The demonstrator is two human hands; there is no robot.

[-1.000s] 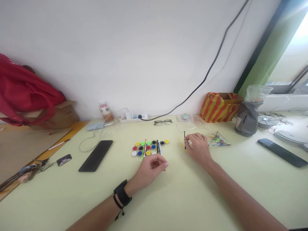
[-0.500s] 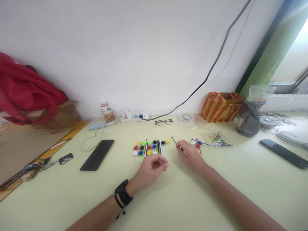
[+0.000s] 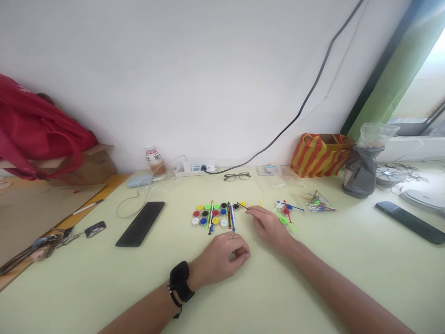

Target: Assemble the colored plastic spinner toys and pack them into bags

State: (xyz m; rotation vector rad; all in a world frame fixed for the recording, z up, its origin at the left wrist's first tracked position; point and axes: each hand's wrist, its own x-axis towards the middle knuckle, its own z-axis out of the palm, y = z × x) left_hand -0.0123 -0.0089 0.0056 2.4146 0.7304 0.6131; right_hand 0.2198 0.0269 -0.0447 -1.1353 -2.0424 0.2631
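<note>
A thin black plastic arrow sticks out leftward from the fingertips of my right hand, which is closed on it. Its tip reaches over a black round disc and near a yellow disc. My left hand rests loosely curled on the table, fingers closed, with nothing visible in them. Just beyond it lie rows of coloured round discs with bundles of coloured arrows across them. To the right of my right hand are a red disc, a green disc and a blue arrow.
A clear bag of arrows lies farther right. Eyeglasses and a power strip sit by the wall. A black phone lies left, another dark phone right. A striped bag stands at the back.
My right hand has moved slightly left and down, bringing the black arrow over the discs. The left hand has drawn back toward me, uncovering the front discs and arrow ends.
</note>
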